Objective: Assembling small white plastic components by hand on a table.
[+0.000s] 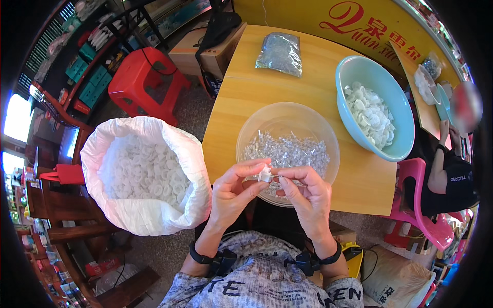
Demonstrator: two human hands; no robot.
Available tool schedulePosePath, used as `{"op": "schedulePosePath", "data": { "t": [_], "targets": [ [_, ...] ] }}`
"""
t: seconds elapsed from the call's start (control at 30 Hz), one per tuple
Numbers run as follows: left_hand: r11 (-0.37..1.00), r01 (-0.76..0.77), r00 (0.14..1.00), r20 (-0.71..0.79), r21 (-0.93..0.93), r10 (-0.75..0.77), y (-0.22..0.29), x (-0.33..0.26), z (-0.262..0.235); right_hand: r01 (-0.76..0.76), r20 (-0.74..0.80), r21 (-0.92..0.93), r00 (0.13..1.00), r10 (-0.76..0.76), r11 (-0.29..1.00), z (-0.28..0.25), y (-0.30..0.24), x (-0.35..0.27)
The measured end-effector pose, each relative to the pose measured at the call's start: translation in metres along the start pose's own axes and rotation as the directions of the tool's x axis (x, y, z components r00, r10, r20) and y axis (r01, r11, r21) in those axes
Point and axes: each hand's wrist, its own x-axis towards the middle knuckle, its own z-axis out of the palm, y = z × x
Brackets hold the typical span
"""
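Observation:
Over the near edge of the table, my left hand [231, 189] pinches a small white plastic cap [265, 175] between thumb and fingers. Opposite it, my right hand [309, 194] pinches a thin clear plastic tube [276, 177], whose end meets the cap; whether it sits inside cannot be made out. Just beyond both hands stands a translucent round tub [245, 126] with a heap of short clear tubes [287, 149]. To my left, a white woven sack [126, 218] with a rolled rim is full of white ring-shaped caps [146, 169].
A light blue basin [345, 110] of white plastic pieces [368, 110] stands at the table's right. A clear bag [279, 54] lies at the back of the wooden table [231, 102]. Red stool [149, 79] back left; pink chair [411, 197] right, near another person's arm [437, 164].

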Motion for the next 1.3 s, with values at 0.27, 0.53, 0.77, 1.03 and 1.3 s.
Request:
{"op": "schedulePosePath", "data": {
  "t": [0.27,0.53,0.77,1.03,1.3],
  "targets": [
    [1.0,0.006,1.0,0.017,-0.009,-0.006,0.0004,0.0002,-0.001,0.045,-0.021,-0.03,0.999,-0.045,0.999,0.0017,0.0029,0.0006],
    [1.0,0.0,1.0,0.017,-0.009,0.0,0.0011,-0.0005,-0.0038,0.145,-0.032,-0.161,0.988,-0.152,0.976,0.0027,0.0038,0.0006],
    [0.976,-0.096,0.995,0.038,0.197,0.09,0.0037,0.0011,-0.0033,-0.025,-0.052,0.041,0.998,0.027,0.999,0.0029,0.0043,0.0012],
    [0.998,0.025,1.0,0.021,-0.052,-0.023,-0.0001,0.0028,-0.0054,0.332,0.01,-0.424,0.932,-0.362,0.843,0.001,0.0023,0.0053],
    [0.989,-0.076,0.997,0.033,0.128,0.073,0.002,0.0029,-0.0031,-0.032,-0.072,0.031,0.997,0.035,0.999,0.001,0.007,0.0017]
  ]
}}
